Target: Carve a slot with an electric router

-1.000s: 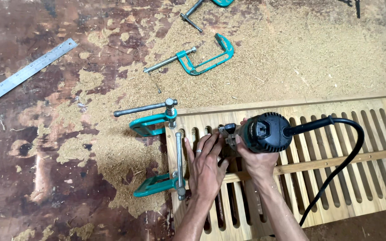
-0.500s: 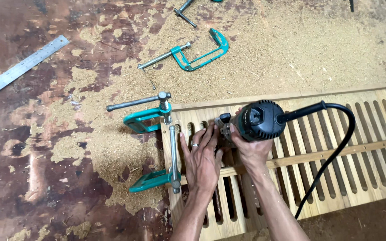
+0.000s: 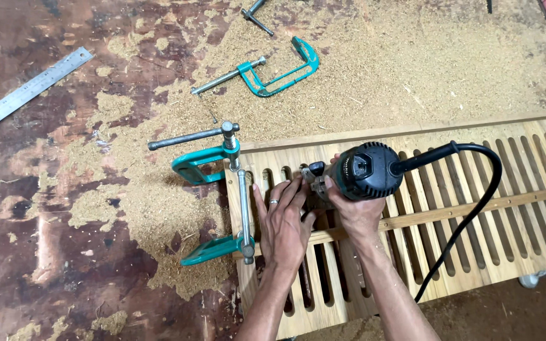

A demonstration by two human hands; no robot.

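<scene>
My right hand (image 3: 360, 213) grips a dark teal and black hand router (image 3: 363, 170) that stands upright on a slatted wooden panel (image 3: 513, 215). Its black cord (image 3: 475, 202) loops off to the right and down. My left hand (image 3: 284, 222) lies flat on the slats just left of the router, fingers spread, a ring on one finger, fingertips near the router's base. A teal C-clamp (image 3: 213, 205) holds the panel's left end to the table.
A second teal C-clamp (image 3: 272, 71) lies loose in sawdust (image 3: 380, 76) behind the panel. A steel ruler (image 3: 30, 91) rests at the far left on the stained brown tabletop (image 3: 45, 227). Another clamp handle (image 3: 255, 14) shows at the top edge.
The view has shifted slightly, so everything sits a little higher in frame. Both hands and the router stay at about the same spot on the panel.
</scene>
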